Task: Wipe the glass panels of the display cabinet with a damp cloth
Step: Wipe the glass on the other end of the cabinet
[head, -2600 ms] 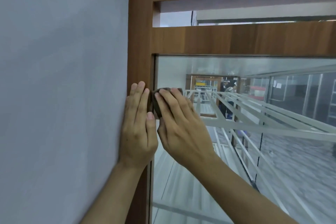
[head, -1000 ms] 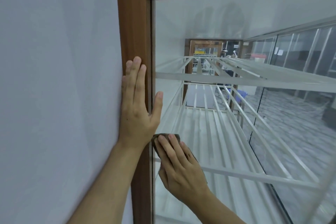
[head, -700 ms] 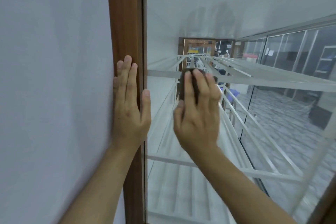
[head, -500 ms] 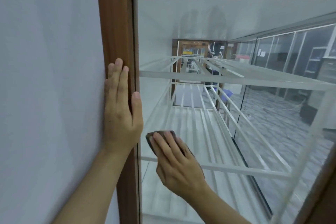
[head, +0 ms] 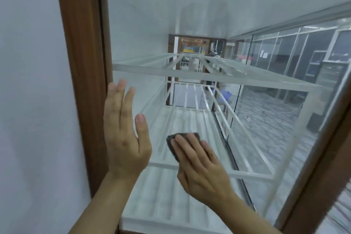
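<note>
Against the lower half of the front glass panel [head: 144, 24], the right hand [head: 203, 169] lies flat over a dark cloth [head: 171, 144]. Its fingers are straight and side by side and press the cloth to the pane rather than curling round it. Only the cloth's top and left edge show past the fingertips. The thumb sticks out low to the left, clear of the cloth.

Just to the left, and apart from the right hand, the left hand [head: 123, 138] is raised with its palm toward the cabinet. The fingers are straight and slightly spread, the thumb is out to the side, and it holds nothing. Its outer fingers overlap the inner edge of the wooden frame [head: 81, 62]; whether the palm touches the glass or the wood cannot be told.

Behind the pane, white wire shelves run back into the cabinet. An upper shelf [head: 209, 77] crosses above the hands, and a lower shelf [head: 190, 119] runs at the height of the cloth, with its front bar passing behind the right hand. A side glass pane [head: 275, 112] closes the cabinet on the right, and through it show a grey floor and glazed partitions. The brown frame continues across the top and slants down the right edge [head: 326, 167]. A plain pale wall [head: 32, 81] fills the view left of the frame.
</note>
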